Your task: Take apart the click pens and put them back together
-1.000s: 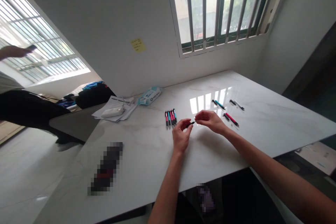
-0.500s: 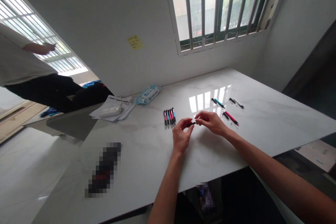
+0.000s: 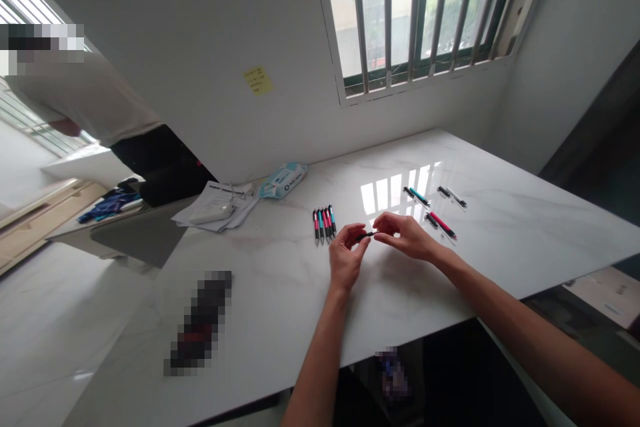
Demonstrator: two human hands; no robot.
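My left hand (image 3: 346, 255) is closed in a pinch around a short black pen part (image 3: 364, 236), which points to the right. Against the right end of that part, my right hand (image 3: 404, 236) holds its thumb and fingers curled together. Whatever lies between those right fingertips is too small to make out. To the left of my hands, several red and teal pens (image 3: 325, 224) with black grips lie side by side in a row. Beyond my right hand are pen pieces in small groups: teal and black (image 3: 417, 196), white and black (image 3: 453, 196), and red and black (image 3: 441, 224).
A wet-wipes pack (image 3: 283, 180) and some papers (image 3: 213, 205) lie along the back left of the marble-look table (image 3: 265, 307). A blurred dark object (image 3: 201, 323) is at the front left. Another person (image 3: 95, 100) stands beyond the partition.
My right fingertips have shifted slightly at the end of the black pen part, while my left hand keeps its hold. The person at the left has changed posture, with an arm lowered.
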